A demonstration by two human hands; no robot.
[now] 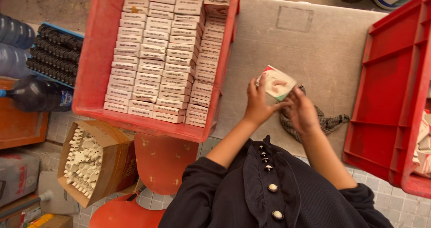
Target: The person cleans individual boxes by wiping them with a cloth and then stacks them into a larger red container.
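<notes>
Over the grey table (314,39) we hold one small white carton (277,82) between us, left hand (257,104) and right hand (301,113) both pinching its edges, fingers curled tight on it. To our left a red crate (96,53) already sits nearly full of neat rows of packed boxes (166,53), which suggests most are done. A checked rag (327,122) lies under our right wrist, and another red crate (390,88) stands close on the right, hemming in the working space.

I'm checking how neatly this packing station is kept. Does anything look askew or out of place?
Mostly tidy: the small boxes stand in even rows in the red crate. That crate overhangs the table edge. A crumpled cloth lies beneath the hands, left hand and right hand, which hold one small carton.
</notes>
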